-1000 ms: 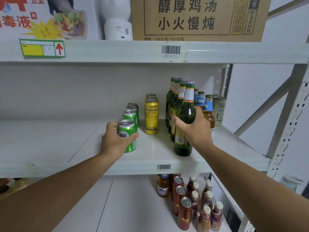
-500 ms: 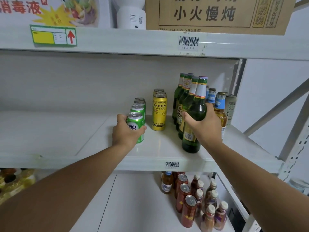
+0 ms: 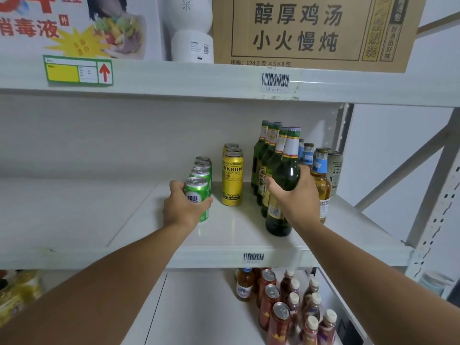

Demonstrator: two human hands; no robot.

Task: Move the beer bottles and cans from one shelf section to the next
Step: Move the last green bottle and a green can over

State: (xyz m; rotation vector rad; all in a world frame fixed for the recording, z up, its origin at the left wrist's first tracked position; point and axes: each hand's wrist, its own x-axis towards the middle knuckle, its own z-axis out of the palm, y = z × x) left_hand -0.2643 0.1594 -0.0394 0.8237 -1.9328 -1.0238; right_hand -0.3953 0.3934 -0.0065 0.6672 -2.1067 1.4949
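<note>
Progress: early. All visible beer stands in the right shelf section; the left section holds none. The left hand grips the front green can, fingers wrapped round its body. The right hand grips the front green bottle at mid-body. Both items appear to rest on the shelf. Yellow cans and remaining bottles await transfer.

Shop stockroom, steel racking.
White shelves with barcode labels; rows of drinks; printed carton stored above.
</note>
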